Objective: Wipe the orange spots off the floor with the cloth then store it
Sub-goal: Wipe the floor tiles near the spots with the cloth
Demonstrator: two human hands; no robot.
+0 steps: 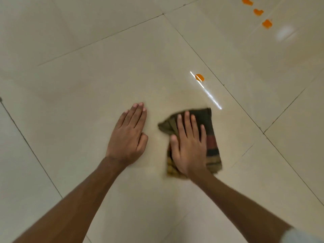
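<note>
A dark striped cloth (211, 141), folded and blurred, lies on the beige tiled floor (87, 85). My right hand (188, 146) presses flat on the cloth with fingers spread. My left hand (128, 135) rests flat on the bare tile to the left of the cloth, fingers together, holding nothing. One orange spot (199, 77) sits on the tile beyond the cloth, crossed by a bright light streak. Three more orange spots lie at the far right: the farthest spot (247, 1), the middle spot (258, 12) and the nearest spot (267, 24).
Dark grout lines (228, 88) cross the glossy tiles diagonally. A faint yellowish smear (189, 95) shows on the tile between the cloth and the near orange spot. A pale glare patch (284, 33) lies near the far spots.
</note>
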